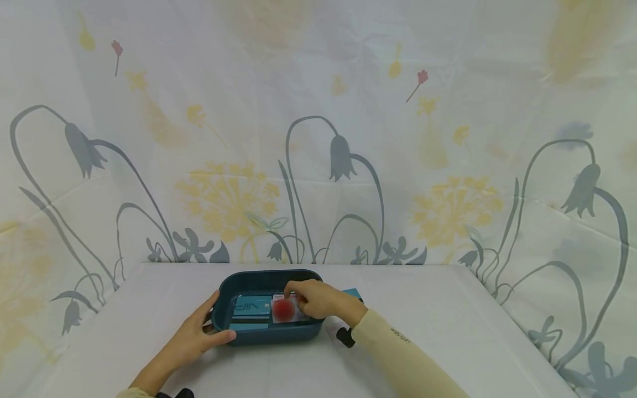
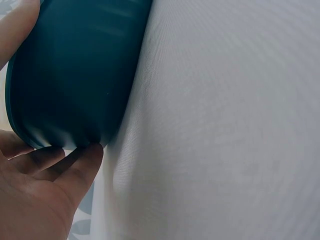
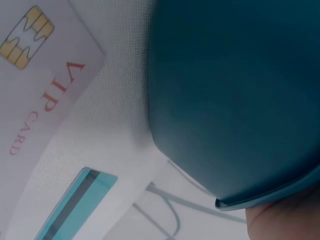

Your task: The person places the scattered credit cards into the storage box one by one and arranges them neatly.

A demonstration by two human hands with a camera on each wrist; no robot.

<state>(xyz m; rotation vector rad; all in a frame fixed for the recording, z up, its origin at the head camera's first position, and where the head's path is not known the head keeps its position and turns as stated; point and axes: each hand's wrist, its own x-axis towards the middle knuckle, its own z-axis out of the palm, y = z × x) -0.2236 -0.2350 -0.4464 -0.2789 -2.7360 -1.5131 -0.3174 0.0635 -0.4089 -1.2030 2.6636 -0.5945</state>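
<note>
A dark teal plastic tray rests on the white table. My left hand grips its left end, the thumb at the front rim and the fingers along the outer wall; in the left wrist view the fingertips touch that wall. Over the tray's right end reaches my right hand, fingers bent down at the upper edge of a white card with a red round patch. I cannot tell whether they pinch it. Left of it lie teal cards, one lettered VIP. The right wrist view hides those fingertips behind the tray wall.
Outside the tray on the right, a white VIP card and a teal card with a dark stripe lie on the table. A flower-printed cloth stands behind and at both sides.
</note>
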